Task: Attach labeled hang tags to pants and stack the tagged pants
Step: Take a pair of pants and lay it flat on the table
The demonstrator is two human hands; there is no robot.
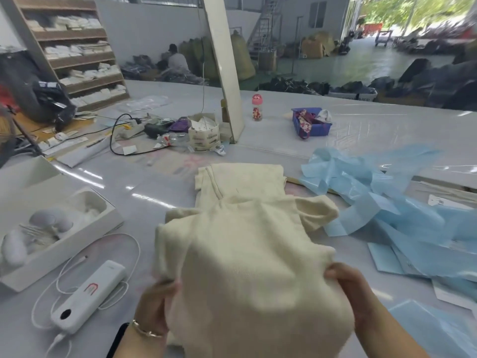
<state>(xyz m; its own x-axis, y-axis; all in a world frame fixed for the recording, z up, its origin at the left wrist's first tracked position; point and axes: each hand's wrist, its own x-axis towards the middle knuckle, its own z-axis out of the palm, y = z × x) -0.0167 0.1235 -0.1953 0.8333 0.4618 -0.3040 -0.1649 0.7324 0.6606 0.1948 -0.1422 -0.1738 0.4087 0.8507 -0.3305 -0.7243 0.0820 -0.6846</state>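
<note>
While both hands — left (157,303), right (348,285) — grip cream pants (253,267), another pair (240,182) lies beyond on the bench (160,192).

Landmark: we take the white pillar (224,65) standing on the tabletop (160,187).
Left of pillar: wooden shelving (74,47), grey wall.
Right of pillar: green floor (361,63), metal stairs (263,24), daylight from the open doorway.

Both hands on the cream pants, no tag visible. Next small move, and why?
Probably lower the cream knit pants forward onto the folded cream garment lying just beyond them. The left hand and right hand each grip an edge, holding the fabric raised and bunched over the grey table, so it needs laying flat. Whether a tag is attached cannot be seen.
</note>
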